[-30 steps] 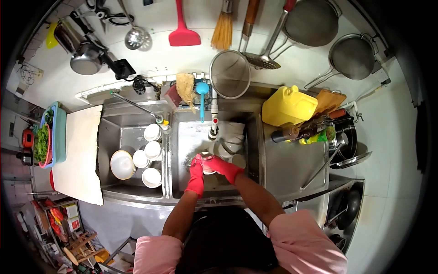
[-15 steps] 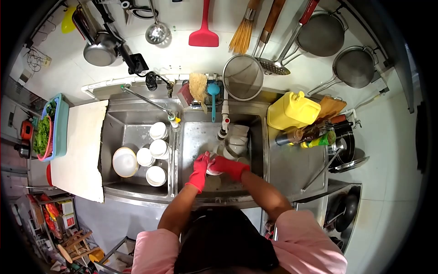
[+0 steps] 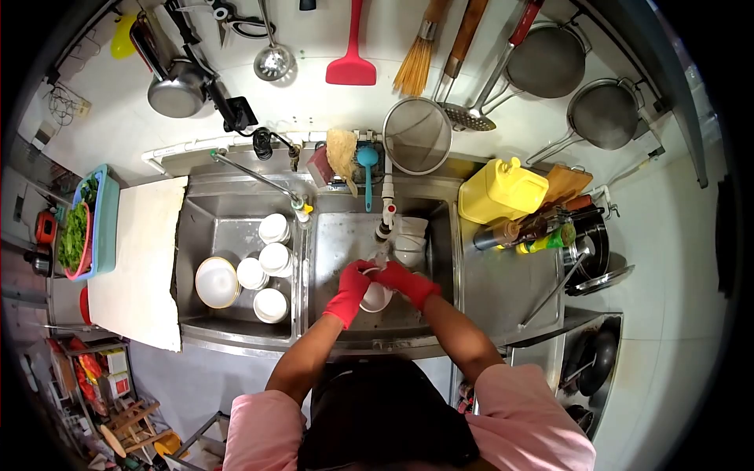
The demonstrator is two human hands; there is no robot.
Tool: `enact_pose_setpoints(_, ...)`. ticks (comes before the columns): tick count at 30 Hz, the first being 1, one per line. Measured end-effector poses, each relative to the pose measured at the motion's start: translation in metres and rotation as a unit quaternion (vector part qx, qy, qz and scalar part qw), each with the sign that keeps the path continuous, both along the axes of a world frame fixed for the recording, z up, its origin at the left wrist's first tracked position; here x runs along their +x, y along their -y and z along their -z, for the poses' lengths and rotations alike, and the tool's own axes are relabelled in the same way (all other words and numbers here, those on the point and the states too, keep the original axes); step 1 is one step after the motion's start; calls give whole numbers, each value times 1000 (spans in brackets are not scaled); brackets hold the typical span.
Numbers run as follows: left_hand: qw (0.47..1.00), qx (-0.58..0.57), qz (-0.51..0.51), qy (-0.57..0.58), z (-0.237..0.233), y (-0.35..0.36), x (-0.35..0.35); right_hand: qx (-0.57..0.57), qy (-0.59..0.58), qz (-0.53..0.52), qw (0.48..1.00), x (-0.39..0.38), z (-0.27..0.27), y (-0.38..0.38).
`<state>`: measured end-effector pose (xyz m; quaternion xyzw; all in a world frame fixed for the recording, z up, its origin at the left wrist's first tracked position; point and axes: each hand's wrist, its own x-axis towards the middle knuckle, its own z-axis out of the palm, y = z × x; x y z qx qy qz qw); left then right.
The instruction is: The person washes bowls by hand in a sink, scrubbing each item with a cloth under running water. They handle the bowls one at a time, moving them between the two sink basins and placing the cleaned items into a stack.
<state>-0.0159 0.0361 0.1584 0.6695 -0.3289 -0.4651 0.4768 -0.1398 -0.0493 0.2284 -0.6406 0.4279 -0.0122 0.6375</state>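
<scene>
My left hand and my right hand, both in red rubber gloves, are closed on a white bowl over the right sink basin. The fingertips are partly hidden at the bowl's upper rim. Just beyond my right hand, white bowls lean together at the basin's right side. In the left basin stand several small white bowls and one wider bowl with a yellowish rim.
A faucet reaches over the divider. Right of the sink stand a yellow jug and bottles. A pale board lies at the left. A round strainer and a blue brush hang behind.
Both hands have drawn together around the bowl, which now shows more fully below them. My right hand has moved slightly right. The whole view has shifted a little.
</scene>
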Motion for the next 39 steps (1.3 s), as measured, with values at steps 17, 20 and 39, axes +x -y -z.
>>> enact_pose_setpoints(17,962,-40,-222,-153,18,-13,-9,131,140,331,924,-3,47,-73)
enact_pose_setpoints(20,979,-19,-89,-185,-19,-11,1,157,73,52,984,-51,59,-31)
enact_pose_setpoints(39,976,-19,-156,-150,-42,-5,0,366,125,204,900,-33,36,-44)
